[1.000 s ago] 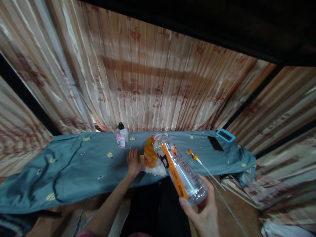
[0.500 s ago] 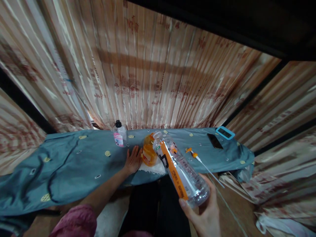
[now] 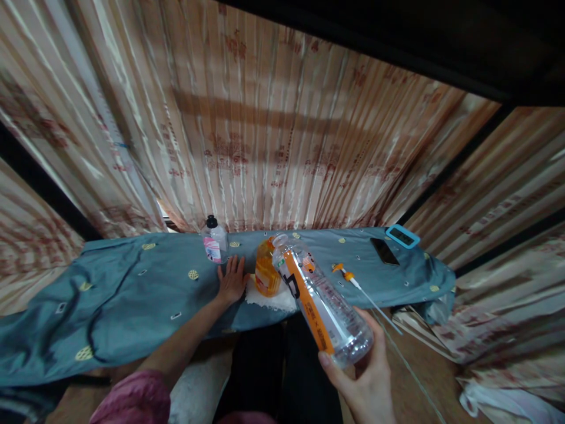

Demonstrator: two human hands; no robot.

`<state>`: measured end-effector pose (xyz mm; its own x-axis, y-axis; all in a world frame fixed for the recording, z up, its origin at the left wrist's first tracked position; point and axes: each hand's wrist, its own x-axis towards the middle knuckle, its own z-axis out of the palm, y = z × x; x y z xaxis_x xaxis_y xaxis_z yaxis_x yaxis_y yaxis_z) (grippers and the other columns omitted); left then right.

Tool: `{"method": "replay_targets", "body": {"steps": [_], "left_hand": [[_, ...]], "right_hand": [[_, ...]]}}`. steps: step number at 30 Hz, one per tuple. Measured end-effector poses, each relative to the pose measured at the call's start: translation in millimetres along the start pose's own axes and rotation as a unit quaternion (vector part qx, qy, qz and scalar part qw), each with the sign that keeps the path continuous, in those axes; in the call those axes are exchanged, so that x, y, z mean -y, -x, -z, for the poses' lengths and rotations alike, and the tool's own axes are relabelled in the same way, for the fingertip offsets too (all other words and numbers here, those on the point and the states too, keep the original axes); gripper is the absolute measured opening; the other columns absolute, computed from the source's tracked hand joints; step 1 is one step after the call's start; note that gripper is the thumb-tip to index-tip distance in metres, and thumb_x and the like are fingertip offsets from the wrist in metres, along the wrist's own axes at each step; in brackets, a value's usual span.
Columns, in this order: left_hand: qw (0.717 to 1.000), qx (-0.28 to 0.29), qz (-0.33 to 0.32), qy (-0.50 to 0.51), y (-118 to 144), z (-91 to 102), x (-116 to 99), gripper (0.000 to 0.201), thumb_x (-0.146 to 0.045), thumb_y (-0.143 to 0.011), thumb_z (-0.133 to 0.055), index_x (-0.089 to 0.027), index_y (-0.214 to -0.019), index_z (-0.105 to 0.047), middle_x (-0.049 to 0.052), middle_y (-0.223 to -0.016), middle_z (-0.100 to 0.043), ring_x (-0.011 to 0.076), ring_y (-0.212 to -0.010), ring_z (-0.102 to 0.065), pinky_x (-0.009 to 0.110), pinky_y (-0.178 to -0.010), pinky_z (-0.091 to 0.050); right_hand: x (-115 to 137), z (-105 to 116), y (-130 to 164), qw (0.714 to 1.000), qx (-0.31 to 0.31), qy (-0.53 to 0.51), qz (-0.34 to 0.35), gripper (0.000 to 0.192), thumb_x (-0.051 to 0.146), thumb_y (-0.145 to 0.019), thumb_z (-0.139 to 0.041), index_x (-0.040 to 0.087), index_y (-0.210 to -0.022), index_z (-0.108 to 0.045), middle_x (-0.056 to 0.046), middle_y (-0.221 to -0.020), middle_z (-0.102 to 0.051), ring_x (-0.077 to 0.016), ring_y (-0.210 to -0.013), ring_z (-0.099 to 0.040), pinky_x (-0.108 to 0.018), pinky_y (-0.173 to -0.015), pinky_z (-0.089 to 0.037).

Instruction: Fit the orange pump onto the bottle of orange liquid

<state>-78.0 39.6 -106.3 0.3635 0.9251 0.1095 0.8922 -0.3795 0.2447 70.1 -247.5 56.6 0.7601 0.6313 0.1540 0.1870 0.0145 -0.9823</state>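
Observation:
My right hand [image 3: 366, 371] grips a large clear plastic bottle [image 3: 324, 303] with an orange label near its base. The bottle is tilted, its uncapped mouth over the opening of an amber bottle [image 3: 266, 274]; whether the two touch I cannot tell. That amber bottle stands on a white cloth or paper [image 3: 256, 297]. My left hand [image 3: 232, 281] rests with fingers spread on the patterned blue-green cloth [image 3: 132, 294], to the left of the amber bottle and apart from it. Just beyond its fingertips stands a clear bottle with a black cap [image 3: 215, 242].
An orange and white pump head [image 3: 346, 275] with a long tube lies right of the bottles. Farther right are a dark phone [image 3: 384, 251] and a blue-framed digital clock [image 3: 402, 237]. Pleated curtains [image 3: 265, 129] hang behind, and dark bars [image 3: 463, 159] frame the space.
My left hand has moved left and away from the amber bottle, toward the black-capped bottle. My right hand and the tilted clear bottle have hardly moved.

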Motion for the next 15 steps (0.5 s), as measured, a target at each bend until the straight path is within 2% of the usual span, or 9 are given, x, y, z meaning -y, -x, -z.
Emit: {"method": "replay_targets", "body": {"steps": [4, 7, 11, 15], "left_hand": [[1.000, 0.003, 0.010, 0.018, -6.2, -5.8, -14.3, 0.058, -0.028, -0.098, -0.031, -0.016, -0.154, -0.031, 0.017, -0.163, -0.028, 0.0311, -0.153, -0.022, 0.065, -0.118, -0.021], [1.000, -0.009, -0.018, 0.012, -8.3, -12.2, -20.7, 0.058, -0.023, -0.096, -0.032, -0.016, -0.153, -0.034, 0.018, -0.162, -0.030, 0.0322, -0.152, -0.024, 0.065, -0.118, -0.020], [0.997, -0.005, -0.079, -0.012, -6.2, -15.2, -16.5, 0.055, -0.022, -0.096, -0.032, -0.021, -0.150, -0.041, 0.015, -0.161, -0.033, 0.0305, -0.152, -0.026, 0.064, -0.119, -0.016], [0.995, 0.000, -0.098, -0.020, 0.6, -10.4, -5.9, 0.054, -0.023, -0.096, -0.034, -0.020, -0.149, -0.043, 0.016, -0.161, -0.034, 0.0303, -0.151, -0.027, 0.063, -0.120, -0.014]], "right_hand": [[0.2, -0.3, 0.2, 1.000, -0.004, -0.012, -0.009, 0.078, 0.040, -0.059, -0.083, 0.027, -0.126, -0.046, -0.008, -0.125, -0.057, -0.0237, -0.107, -0.062, -0.027, -0.076, -0.054], [-3.5, 0.9, -0.4, 1.000, -0.001, 0.008, 0.004, 0.079, 0.042, -0.060, -0.081, 0.026, -0.128, -0.045, -0.008, -0.125, -0.058, -0.0231, -0.106, -0.063, -0.027, -0.077, -0.055], [-9.5, 1.8, -1.5, 0.999, -0.001, 0.022, 0.026, 0.079, 0.043, -0.062, -0.080, 0.024, -0.130, -0.045, -0.008, -0.125, -0.059, -0.0235, -0.108, -0.063, -0.029, -0.084, -0.054], [-11.8, 0.8, -2.1, 1.000, 0.005, 0.013, 0.028, 0.077, 0.044, -0.064, -0.080, 0.026, -0.130, -0.044, -0.007, -0.121, -0.061, -0.0225, -0.104, -0.065, -0.028, -0.080, -0.054]]}}
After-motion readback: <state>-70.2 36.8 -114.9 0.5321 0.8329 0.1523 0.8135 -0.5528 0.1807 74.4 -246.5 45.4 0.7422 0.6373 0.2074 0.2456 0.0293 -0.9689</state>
